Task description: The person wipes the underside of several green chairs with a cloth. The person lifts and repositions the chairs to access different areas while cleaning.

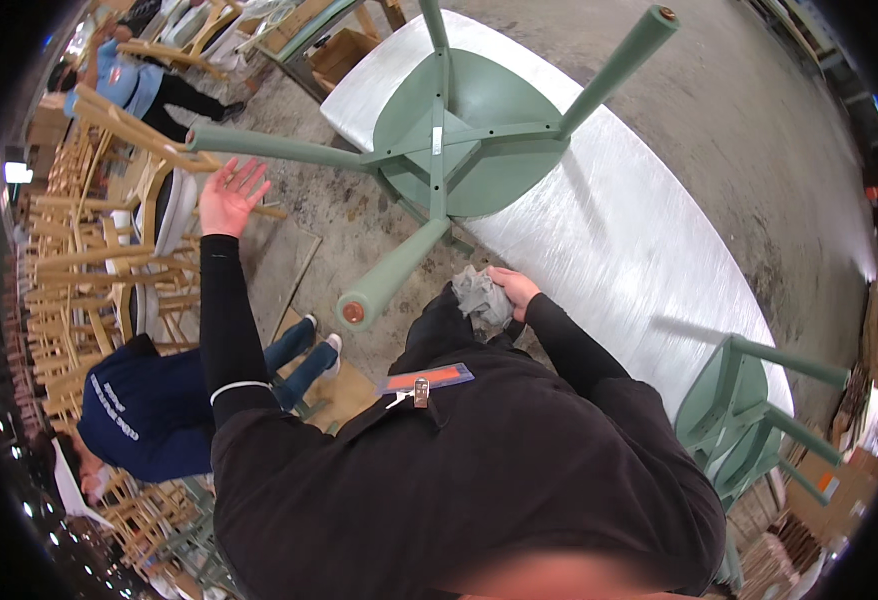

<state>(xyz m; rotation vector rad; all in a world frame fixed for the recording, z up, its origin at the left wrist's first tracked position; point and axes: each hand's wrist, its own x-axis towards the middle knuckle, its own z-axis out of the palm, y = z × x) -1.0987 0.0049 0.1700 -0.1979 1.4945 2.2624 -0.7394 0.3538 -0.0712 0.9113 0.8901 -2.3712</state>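
Note:
A green wooden chair [499,95] lies upside down on a pale, scratched tabletop [619,230], its legs pointing up and outward. My left hand [229,198] is open, palm up with fingers spread, just below the end of the chair's left leg; whether it touches the leg I cannot tell. In my right hand [516,290] is a crumpled grey rag [481,297], held close to my body beside the table edge. The leg nearest me ends in a round copper-coloured foot [354,312].
A second upturned green chair [724,410] rests at the table's right end. Stacked wooden chairs [109,260] fill the left side. One person in navy [149,410] is at the lower left, another in light blue [129,85] farther off. A cardboard box [344,55] stands beyond the table.

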